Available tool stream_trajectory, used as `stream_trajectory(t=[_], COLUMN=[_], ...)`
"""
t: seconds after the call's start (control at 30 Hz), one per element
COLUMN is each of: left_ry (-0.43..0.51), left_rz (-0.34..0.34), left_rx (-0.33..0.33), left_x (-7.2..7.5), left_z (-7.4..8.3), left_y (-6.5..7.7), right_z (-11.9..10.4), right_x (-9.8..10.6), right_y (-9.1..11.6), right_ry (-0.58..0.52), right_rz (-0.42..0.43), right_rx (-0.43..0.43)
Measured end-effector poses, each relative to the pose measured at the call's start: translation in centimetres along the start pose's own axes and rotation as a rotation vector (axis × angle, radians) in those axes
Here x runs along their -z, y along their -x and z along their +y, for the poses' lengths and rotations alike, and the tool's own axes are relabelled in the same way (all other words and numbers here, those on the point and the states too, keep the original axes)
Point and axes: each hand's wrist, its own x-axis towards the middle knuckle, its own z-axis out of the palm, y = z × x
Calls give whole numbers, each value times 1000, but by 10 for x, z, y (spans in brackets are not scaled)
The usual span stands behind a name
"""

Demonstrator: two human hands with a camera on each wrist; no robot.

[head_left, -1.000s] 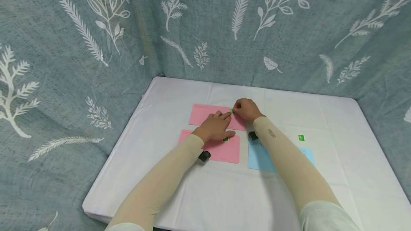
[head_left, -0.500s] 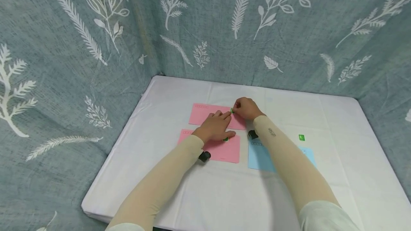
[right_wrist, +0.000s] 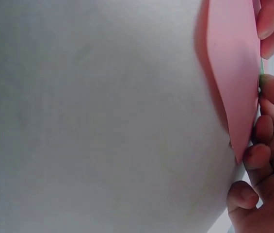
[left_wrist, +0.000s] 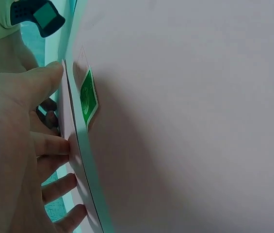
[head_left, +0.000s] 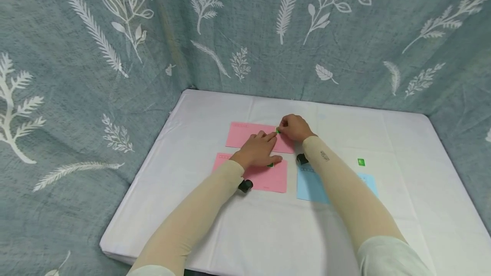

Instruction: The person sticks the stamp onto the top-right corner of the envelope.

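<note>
Two pink envelopes lie on the white table, a far one (head_left: pixel 245 133) and a near one (head_left: pixel 264 180). My left hand (head_left: pixel 258 150) lies with fingers spread on the far envelope, its thumb over the near one. At the far envelope's right end, my right hand (head_left: pixel 294 127) pinches a small green stamp (head_left: pixel 278 130) between thumb and forefinger; its other fingers are curled. The near envelope carries another green stamp (left_wrist: pixel 88 97), partly hidden by the left thumb in the head view. The right wrist view shows the pink paper (right_wrist: pixel 233 58) beside both hands' fingers.
A blue envelope (head_left: pixel 312 188) lies to the right, partly under the right forearm. Beyond it, a loose green stamp (head_left: pixel 361 162) rests on the white tablecloth (head_left: pixel 268 233). A blue-grey leaf-patterned curtain (head_left: pixel 261 58) stands behind and beside the table.
</note>
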Motion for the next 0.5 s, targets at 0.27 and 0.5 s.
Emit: stream_trajectory(t=[0.27,0.5], left_ry=[-4,5], left_rz=[-1,3], left_rx=[8,6], left_x=[-1,-2], left_z=[2,1], left_y=[1,0], right_z=[1,2], right_x=[0,2], right_y=[1,2], right_ry=[-7,2], right_rz=[-18,-22], right_rx=[21,21])
